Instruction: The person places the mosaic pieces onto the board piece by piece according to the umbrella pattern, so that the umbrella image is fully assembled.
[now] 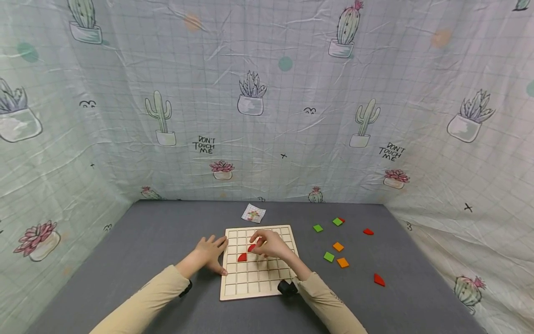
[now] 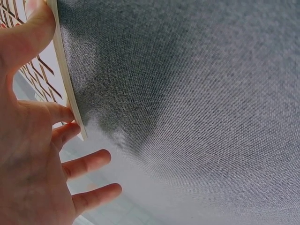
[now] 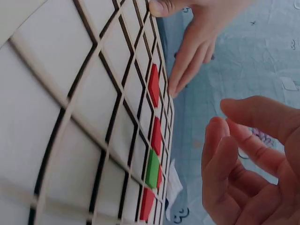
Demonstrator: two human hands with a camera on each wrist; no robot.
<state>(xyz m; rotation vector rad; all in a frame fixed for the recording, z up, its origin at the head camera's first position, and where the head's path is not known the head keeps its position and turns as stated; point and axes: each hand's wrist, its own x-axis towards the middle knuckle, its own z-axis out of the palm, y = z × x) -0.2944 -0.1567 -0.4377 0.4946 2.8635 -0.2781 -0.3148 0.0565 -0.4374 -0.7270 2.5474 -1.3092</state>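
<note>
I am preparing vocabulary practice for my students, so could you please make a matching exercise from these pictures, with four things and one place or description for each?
Column one
1. Patterned paper
2. Orange squares
3. Grid board
4. Green piece in the right wrist view

Column two
A. Pale wood, divided into cells
B. Among red pieces on the board
C. Beyond the board's far edge
D. On the table, right of the board

Pairs: 1-C, 2-D, 3-A, 4-B

Left hand [image 1: 207, 254] at board [image 1: 252, 277], right hand [image 1: 270, 245] above
</note>
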